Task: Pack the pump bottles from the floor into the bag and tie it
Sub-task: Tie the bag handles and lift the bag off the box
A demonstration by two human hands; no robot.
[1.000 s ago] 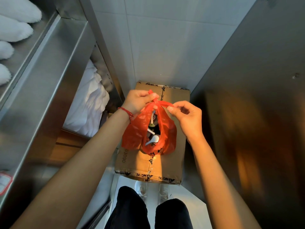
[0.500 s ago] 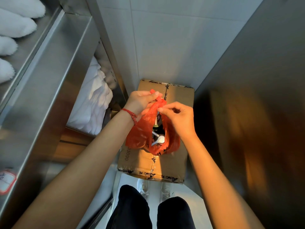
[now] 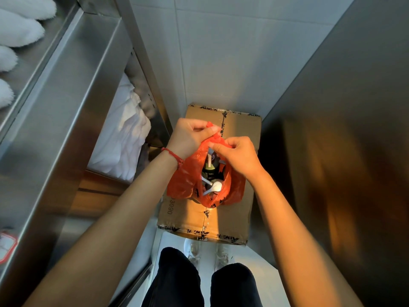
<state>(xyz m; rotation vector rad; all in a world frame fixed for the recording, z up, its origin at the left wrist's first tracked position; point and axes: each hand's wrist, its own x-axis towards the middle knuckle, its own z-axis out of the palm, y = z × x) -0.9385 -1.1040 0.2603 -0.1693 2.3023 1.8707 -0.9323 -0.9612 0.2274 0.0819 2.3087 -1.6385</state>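
Note:
An orange plastic bag (image 3: 181,185) hangs above a taped cardboard box. Through its narrow mouth I see a dark green pump bottle (image 3: 209,168) and a white pump head (image 3: 214,187). My left hand (image 3: 190,136) pinches one bag handle at the top left. My right hand (image 3: 238,155) pinches the other handle just beside it. The two handles meet between my fingertips, and whether they are crossed or knotted is hidden by the fingers.
The cardboard box (image 3: 232,216) stands on the floor against a white tiled wall (image 3: 221,63). A steel shelf unit (image 3: 66,107) with white towels (image 3: 124,138) is on the left. A steel panel (image 3: 343,129) closes the right side. My legs and shoes (image 3: 208,254) are below.
My two hands have come together, drawing the bag handles closed over the bottles. The bag mouth is narrower than before.

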